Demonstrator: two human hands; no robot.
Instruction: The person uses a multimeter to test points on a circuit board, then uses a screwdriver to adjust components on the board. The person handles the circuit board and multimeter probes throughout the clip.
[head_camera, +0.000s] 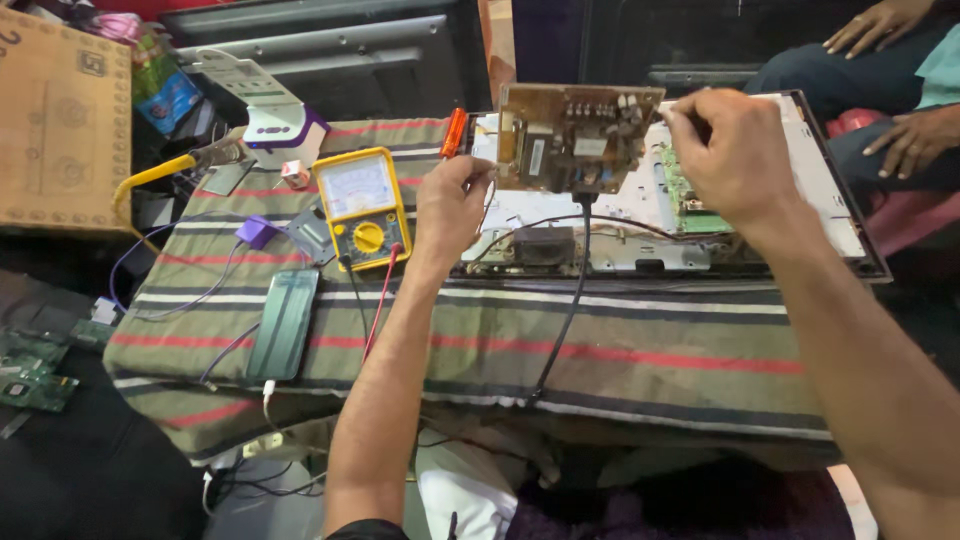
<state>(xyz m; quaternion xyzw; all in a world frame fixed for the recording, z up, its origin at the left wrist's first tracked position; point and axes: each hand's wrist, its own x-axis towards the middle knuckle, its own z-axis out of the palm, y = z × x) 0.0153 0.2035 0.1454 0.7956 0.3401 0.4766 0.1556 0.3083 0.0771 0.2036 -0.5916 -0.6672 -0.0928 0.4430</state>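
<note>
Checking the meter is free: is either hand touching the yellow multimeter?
No: both the left hand and right hand grip the brown circuit board, while the multimeter lies apart on the cloth.

A single head-worn camera looks steeply down and forward from above the person's own forearms, close over the striped cloth-covered desk (640, 350). The near edge lies low in frame; far off, another person's knees show at the right.

Matt brown circuit board (578, 138); woven striped cloth (640, 350).

both arms extended, left hand (450, 205) and right hand (735, 150) pinching.
</note>
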